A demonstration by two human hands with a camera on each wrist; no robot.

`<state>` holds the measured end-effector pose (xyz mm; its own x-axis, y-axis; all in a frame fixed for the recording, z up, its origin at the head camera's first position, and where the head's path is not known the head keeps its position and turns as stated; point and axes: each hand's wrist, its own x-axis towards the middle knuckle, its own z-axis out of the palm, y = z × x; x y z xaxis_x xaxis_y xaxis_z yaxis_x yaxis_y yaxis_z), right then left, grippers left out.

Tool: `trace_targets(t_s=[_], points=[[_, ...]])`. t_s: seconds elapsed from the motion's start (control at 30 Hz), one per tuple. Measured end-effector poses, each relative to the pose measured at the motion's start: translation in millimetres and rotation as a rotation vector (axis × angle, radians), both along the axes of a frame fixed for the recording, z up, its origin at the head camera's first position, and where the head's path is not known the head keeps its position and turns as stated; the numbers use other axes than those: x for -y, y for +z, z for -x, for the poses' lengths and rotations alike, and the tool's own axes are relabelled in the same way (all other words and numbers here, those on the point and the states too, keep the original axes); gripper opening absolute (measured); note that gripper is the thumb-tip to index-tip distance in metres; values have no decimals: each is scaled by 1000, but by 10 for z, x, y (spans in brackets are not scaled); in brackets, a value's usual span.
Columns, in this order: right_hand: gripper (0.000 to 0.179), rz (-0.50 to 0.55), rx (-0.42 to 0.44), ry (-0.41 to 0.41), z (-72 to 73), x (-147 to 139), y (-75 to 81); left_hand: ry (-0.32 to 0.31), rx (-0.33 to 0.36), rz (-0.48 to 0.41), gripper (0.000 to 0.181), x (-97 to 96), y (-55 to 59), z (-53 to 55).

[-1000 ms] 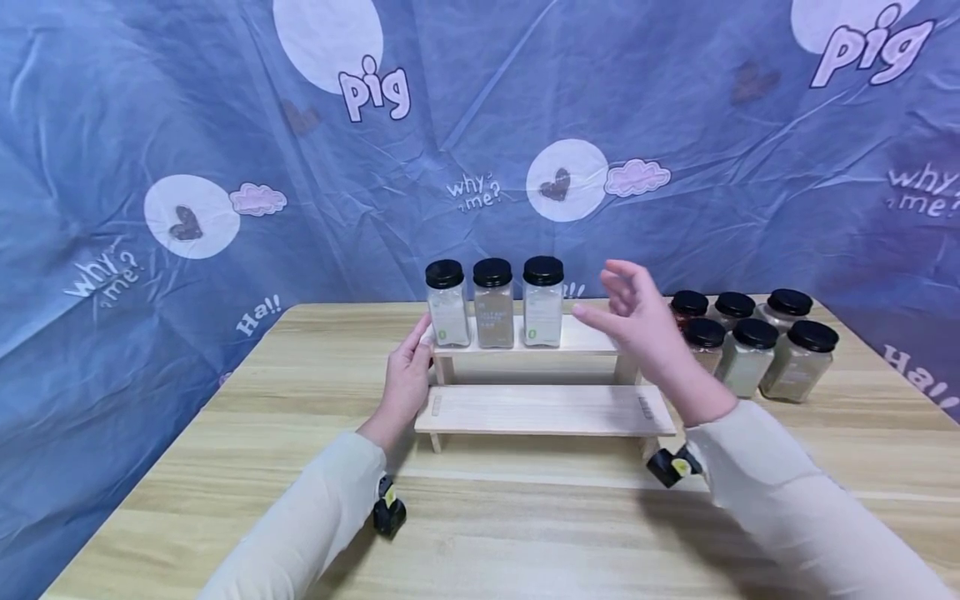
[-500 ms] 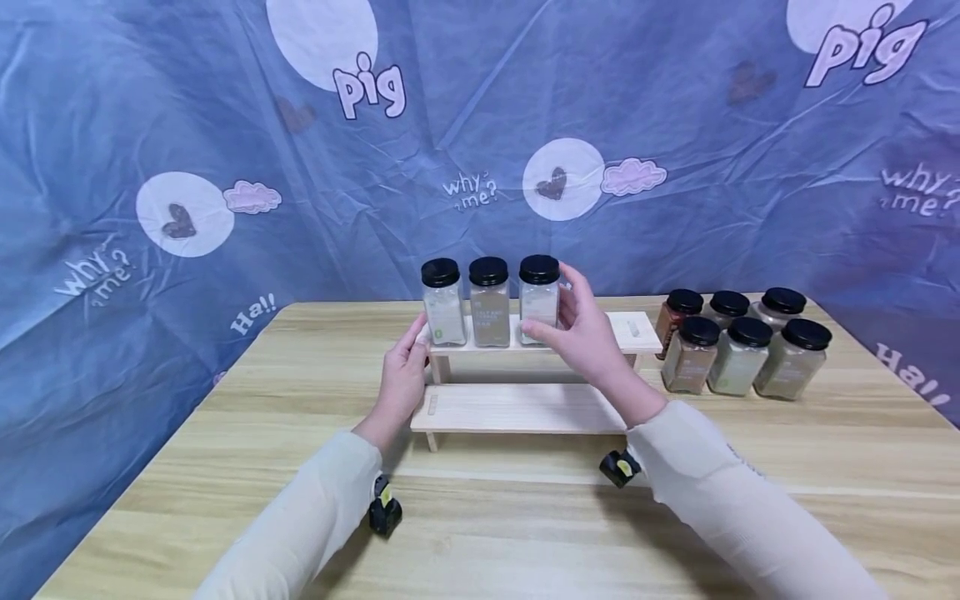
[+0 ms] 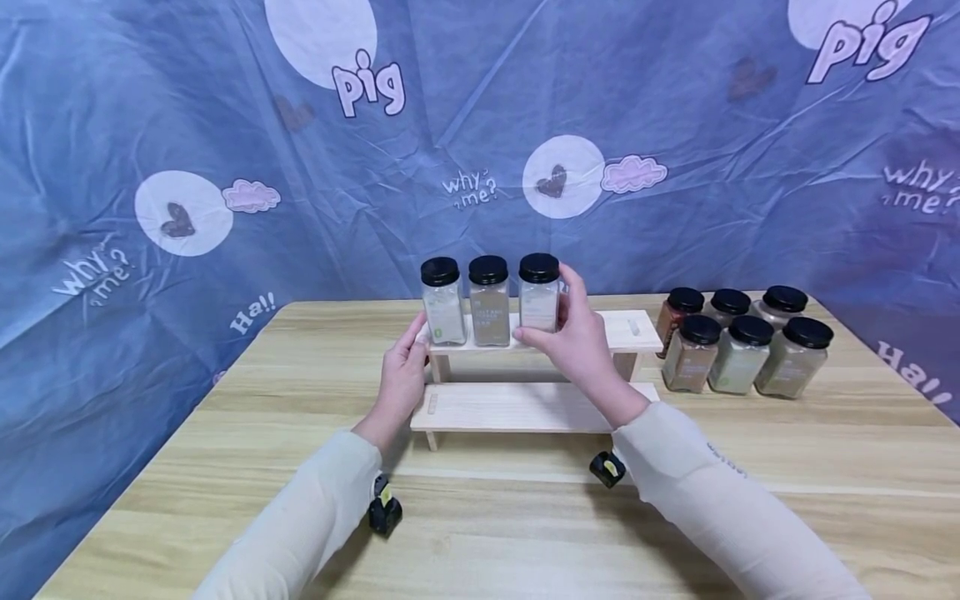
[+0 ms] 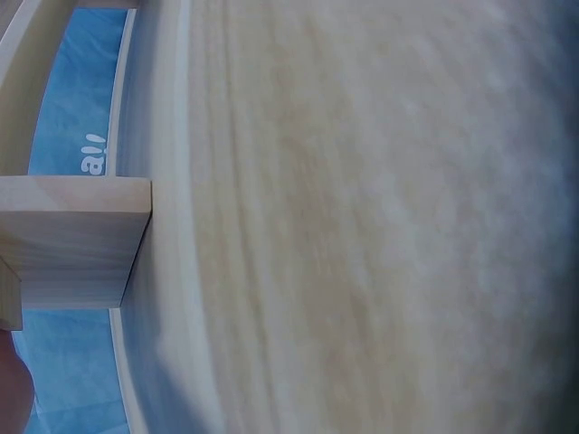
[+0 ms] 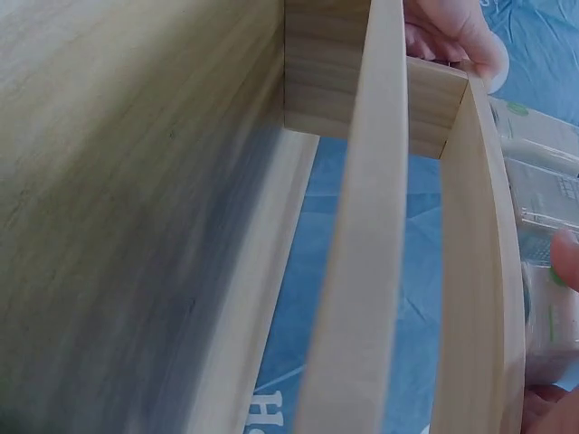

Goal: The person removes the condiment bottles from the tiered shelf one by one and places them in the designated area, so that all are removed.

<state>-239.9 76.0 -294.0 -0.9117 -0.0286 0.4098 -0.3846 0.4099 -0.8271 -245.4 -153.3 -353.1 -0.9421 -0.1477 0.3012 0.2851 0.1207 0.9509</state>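
On the upper step of a two-tier wooden shelf [image 3: 536, 408] stand three square clear jars with black lids. The left jar [image 3: 444, 304] holds something pale, the middle jar [image 3: 491, 308] something brownish. My right hand [image 3: 588, 350] grips the right-hand jar [image 3: 538, 292], also pale inside, with the thumb across its lower front and fingers around its far side. The left end of the upper step is held by my left hand [image 3: 402, 375], close beside the left jar. In the right wrist view, that hand's thumb [image 5: 488, 63] touches the step's end.
Several more black-lidded jars stand in two rows on the table right of the shelf, among them a reddish jar [image 3: 670, 321] and a pale green jar [image 3: 738, 362]. A blue printed cloth [image 3: 465, 117] hangs behind the wooden table [image 3: 480, 533].
My right hand has come leftward from above the upper step's right end and taken hold of the right-hand jar. The left hand has stayed at the shelf's left end.
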Motion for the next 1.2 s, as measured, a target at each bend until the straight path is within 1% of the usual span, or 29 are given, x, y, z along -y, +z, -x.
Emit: trace_targets(t_s=[0.17,0.3,0.57,0.8,1.03,1.2], points=[[95,15,-23,-24,-5,13,0,-12,-8,-6,42,-5,3,-4],[93,53,-37,-22,-9,13,-26,-32,-16,-12,43,-6,6,-14],[92,114,-102,-19,-1,-4,-95,-36,-14,-5,43,3,13,-14],[93,157,-189,-11,-12,-27,-111,-27,-16,-3,42,7,8,-7],[96,156,-262,-35,-61,-85,-132,-36,-18,-3,42,12,-1,-11],[96,157,-351,-47,-73,-140,-148,-39,-23,1,42,10,6,-12]])
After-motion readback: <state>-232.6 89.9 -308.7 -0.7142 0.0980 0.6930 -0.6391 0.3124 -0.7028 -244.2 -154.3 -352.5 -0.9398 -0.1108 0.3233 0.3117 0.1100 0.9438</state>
